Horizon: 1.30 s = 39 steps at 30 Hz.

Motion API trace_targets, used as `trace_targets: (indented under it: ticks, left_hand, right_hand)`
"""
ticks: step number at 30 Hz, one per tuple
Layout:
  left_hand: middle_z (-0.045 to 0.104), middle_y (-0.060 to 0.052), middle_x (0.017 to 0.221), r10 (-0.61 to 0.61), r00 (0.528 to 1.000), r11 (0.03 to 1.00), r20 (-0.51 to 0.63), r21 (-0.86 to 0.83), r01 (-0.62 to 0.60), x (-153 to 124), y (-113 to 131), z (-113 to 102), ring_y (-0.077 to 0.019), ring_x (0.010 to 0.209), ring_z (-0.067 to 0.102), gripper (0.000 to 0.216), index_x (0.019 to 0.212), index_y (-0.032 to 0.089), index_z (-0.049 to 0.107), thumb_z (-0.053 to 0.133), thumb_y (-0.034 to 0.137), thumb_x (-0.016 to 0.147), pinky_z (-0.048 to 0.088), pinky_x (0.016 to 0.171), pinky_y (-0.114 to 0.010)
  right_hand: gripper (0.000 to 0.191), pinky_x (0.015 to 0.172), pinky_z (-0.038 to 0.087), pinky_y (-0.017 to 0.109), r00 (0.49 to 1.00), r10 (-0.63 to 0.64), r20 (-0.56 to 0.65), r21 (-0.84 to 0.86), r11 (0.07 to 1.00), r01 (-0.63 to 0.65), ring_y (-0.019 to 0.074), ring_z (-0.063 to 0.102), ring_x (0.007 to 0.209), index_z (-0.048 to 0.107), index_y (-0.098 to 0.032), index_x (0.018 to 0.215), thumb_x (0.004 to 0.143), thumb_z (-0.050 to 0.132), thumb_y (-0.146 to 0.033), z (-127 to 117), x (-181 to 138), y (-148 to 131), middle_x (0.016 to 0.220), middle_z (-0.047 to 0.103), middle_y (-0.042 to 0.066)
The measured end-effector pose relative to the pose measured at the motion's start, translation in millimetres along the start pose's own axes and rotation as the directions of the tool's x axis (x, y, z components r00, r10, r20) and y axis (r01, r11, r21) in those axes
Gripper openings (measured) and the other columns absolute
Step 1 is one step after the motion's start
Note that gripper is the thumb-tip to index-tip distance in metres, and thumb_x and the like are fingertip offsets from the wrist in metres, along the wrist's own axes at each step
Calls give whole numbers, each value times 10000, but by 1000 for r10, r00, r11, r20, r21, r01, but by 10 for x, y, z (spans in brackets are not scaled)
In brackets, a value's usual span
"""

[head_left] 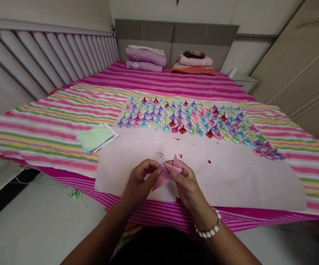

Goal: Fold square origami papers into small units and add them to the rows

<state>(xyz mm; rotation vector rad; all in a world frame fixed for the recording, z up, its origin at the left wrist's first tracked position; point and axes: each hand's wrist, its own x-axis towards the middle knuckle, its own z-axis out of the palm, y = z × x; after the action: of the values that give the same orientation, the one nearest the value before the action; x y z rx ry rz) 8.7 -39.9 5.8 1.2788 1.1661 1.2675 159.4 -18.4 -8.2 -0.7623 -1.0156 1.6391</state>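
Note:
A pink sheet of folded origami paper point(163, 178) is held between my two hands above the near part of a large pale sheet point(225, 173). One folded point sticks up at the top, and a flat flap hangs down to the left. My left hand point(144, 178) pinches its left side between thumb and fingers. Gripping the right side is my right hand point(186, 182), thumb across the front; a white bead bracelet point(210, 232) circles that wrist. Beyond the hands, rows of small folded paper pieces point(180, 116) in many colours stand along the sheet's far side.
To the left lies a stack of paper squares point(94, 137), pale green on top. Small red scraps point(209, 162) dot the pale sheet. Folded bedding point(145, 59) and a pillow pile point(195, 60) sit by the headboard point(159, 31). A slatted rail point(51, 55) runs along the left.

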Motion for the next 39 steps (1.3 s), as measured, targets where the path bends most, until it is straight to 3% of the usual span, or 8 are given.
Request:
trace_targets:
  ticks: [5, 9, 15, 19, 22, 26, 32, 39]
  left_hand:
    - [681, -46, 899, 176, 978, 952, 115, 234, -199, -8, 64, -68, -174, 880, 626, 116, 908, 199, 685, 580, 231, 870, 472, 822, -310]
    - [683, -43, 871, 216, 967, 912, 132, 327, -248, -10, 121, -123, -180, 848, 632, 105, 916, 210, 677, 593, 233, 859, 489, 782, -311]
    - [687, -33, 828, 257, 962, 842, 94, 467, -271, -4, 152, -216, -182, 798, 638, 28, 849, 208, 630, 612, 222, 831, 497, 759, -318]
    - [699, -27, 812, 354, 925, 775, 140, 510, -374, 6, 147, -251, -190, 810, 639, 37, 831, 228, 628, 596, 216, 845, 479, 817, -351]
    - [711, -2, 809, 428, 879, 691, 210, 551, -468, 4, 130, -258, -177, 797, 642, 92, 837, 248, 620, 573, 171, 855, 428, 923, -394]
    - [720, 7, 813, 473, 844, 650, 253, 547, -528, -7, 129, -252, -173, 791, 652, 106, 842, 253, 609, 583, 151, 848, 399, 972, -421]
    - [691, -11, 838, 235, 963, 891, 134, 367, -268, -40, 163, -231, -170, 848, 653, 40, 867, 219, 595, 626, 218, 841, 473, 906, -362]
    - [667, -9, 847, -63, 969, 991, 239, 126, 33, -27, 147, -259, -157, 826, 649, 243, 994, 199, 548, 682, 252, 799, 515, 724, -278]
  right_hand:
    - [352, 692, 508, 299, 996, -71, 61, 1, 997, 71, 167, 597, 749, 667, -234, 949, 636, 810, -306, -81, 33, -122, 805, 623, -1]
    - [301, 701, 508, 310, 983, -125, 138, -214, 965, 153, 156, 589, 733, 668, -244, 971, 695, 788, -254, -152, 15, -179, 776, 621, -6]
    - [175, 763, 493, 383, 912, -303, 278, -601, 685, 411, 184, 609, 754, 690, -243, 943, 776, 697, -190, -172, 6, -249, 794, 667, 22]
    - [162, 837, 462, 445, 840, -425, 338, -675, 513, 531, 224, 618, 860, 696, -262, 889, 820, 610, -144, -159, 5, -287, 868, 683, 43]
    - [223, 892, 461, 452, 849, -400, 345, -604, 598, 527, 248, 597, 999, 674, -262, 1017, 821, 629, -166, -140, -26, -343, 997, 675, 65]
    - [177, 852, 488, 407, 889, -265, 373, -524, 731, 438, 220, 608, 951, 676, -243, 1017, 891, 562, -193, -106, -51, -408, 977, 671, 68]
    - [98, 708, 454, 326, 897, -126, 424, -501, 793, 348, 166, 546, 768, 653, -221, 902, 811, 658, -187, -68, -35, -393, 874, 608, 31]
    - [170, 675, 375, 290, 908, 70, 414, -381, 919, 103, 141, 457, 715, 546, -197, 739, 807, 684, -268, -76, -17, -302, 772, 516, -5]
